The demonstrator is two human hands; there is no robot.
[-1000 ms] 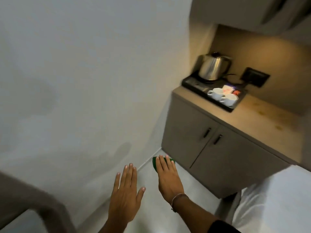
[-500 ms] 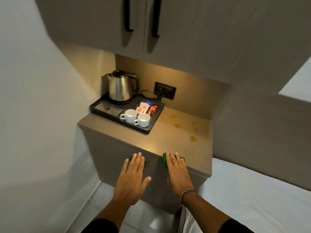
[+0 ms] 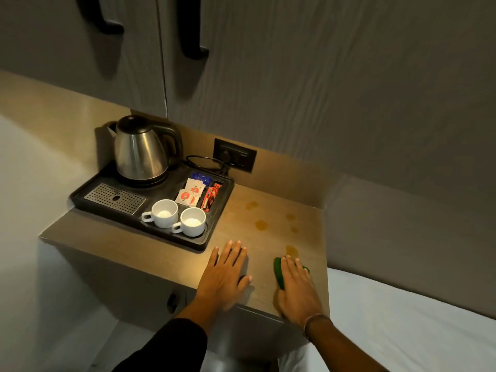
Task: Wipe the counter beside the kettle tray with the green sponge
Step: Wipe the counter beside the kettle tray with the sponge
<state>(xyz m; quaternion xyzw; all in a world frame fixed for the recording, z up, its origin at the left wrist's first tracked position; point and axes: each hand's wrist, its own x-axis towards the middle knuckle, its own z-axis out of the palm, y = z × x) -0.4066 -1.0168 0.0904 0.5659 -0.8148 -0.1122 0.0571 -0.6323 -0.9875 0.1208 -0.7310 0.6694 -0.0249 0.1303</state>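
The green sponge [image 3: 279, 272] lies under my right hand [image 3: 296, 288] at the front right of the wooden counter [image 3: 268, 210], only its left edge and a far corner showing. My left hand [image 3: 224, 275] rests flat on the counter with fingers spread, holding nothing, just right of the tray's front corner. The black kettle tray [image 3: 83, 196] sits on the counter's left half with a steel kettle [image 3: 138, 151]. Several yellowish stains [image 3: 261, 224] mark the counter between the tray and the right wall; one stain [image 3: 291, 249] lies just beyond the sponge.
Two white cups [image 3: 177, 217] and sachets [image 3: 192, 194] sit in the tray. A black wall socket [image 3: 234, 155] with the kettle cord is behind. Upper cabinet doors with black handles [image 3: 192, 36] overhang. A white bed [image 3: 402, 318] borders the counter's right side.
The view came closer to the counter and tipped down onto it. Both hands moved forward from the front edge onto the counter top, the right one carrying the sponge.
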